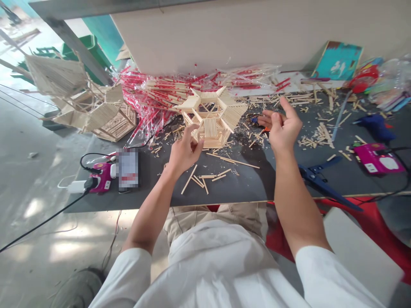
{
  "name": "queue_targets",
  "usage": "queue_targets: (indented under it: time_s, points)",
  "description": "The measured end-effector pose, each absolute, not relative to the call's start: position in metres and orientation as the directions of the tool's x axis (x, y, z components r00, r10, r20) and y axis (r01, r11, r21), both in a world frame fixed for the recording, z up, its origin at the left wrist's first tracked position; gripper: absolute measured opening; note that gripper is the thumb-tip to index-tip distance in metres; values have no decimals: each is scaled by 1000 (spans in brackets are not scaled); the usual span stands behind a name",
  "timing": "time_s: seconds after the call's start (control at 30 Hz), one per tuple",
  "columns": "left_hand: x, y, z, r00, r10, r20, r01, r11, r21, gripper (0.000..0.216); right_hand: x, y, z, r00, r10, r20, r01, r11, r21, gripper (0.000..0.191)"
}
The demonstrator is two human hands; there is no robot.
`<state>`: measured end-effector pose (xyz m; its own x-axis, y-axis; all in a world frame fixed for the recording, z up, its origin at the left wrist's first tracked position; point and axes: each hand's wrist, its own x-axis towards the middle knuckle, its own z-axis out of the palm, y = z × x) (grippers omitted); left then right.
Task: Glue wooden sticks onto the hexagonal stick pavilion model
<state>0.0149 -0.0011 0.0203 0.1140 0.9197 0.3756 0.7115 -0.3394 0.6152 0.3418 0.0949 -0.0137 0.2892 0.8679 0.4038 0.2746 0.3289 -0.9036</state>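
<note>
A lantern-like model made of thin wooden sticks (pixel 210 128) stands on the dark table, with slatted panels flaring out around its open top. My left hand (pixel 186 149) is at its near left side, with curled fingers and thumb against the edge of the front panel. To the right of the model, my right hand (pixel 284 126) is raised above the table, its fingers apart and nothing visible in them. Behind its fingertips lies an orange and blue tool (pixel 261 123), partly hidden. Several loose sticks (pixel 205 176) lie between me and the model.
A larger stick model (pixel 109 113) stands at the left. Red-tipped stick bundles in plastic (pixel 167 92) line the back. A phone (pixel 128 171) and a purple power strip (pixel 104 177) lie left; another power strip (pixel 379 158), a blue glue gun (pixel 375 126) and a dark blue tool (pixel 321 177) are right.
</note>
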Motion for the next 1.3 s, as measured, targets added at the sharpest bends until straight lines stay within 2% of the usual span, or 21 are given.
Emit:
queue_targets:
  time_s: [0.17, 0.43, 0.67, 0.8, 1.07, 1.2, 1.3]
  points:
    - [15, -1, 21, 117, 921, 371, 714, -338, 613, 43, 338, 90, -10, 160, 800, 578, 334, 507, -795, 53]
    - [16, -2, 21, 132, 925, 356, 703, -340, 624, 44, 330, 86, -6, 119, 735, 667, 479, 546, -687, 41]
    - [17, -2, 21, 138, 925, 354, 698, -344, 627, 45, 319, 76, 0, 187, 771, 609, 529, 443, -724, 55]
    - [18, -2, 21, 135, 926, 352, 697, -341, 631, 45, 316, 74, 3, 153, 781, 605, 587, 421, -692, 52]
    - [18, -2, 20, 133, 926, 354, 717, -336, 610, 47, 320, 72, 4, -1, 689, 724, 709, 511, -486, 29]
    - [17, -1, 19, 134, 914, 383, 720, -355, 596, 46, 318, 73, 3, 38, 674, 737, 704, 506, -499, 19]
    - [17, 0, 17, 136, 907, 398, 721, -366, 589, 47, 317, 74, 0, 53, 698, 714, 685, 495, -535, 25]
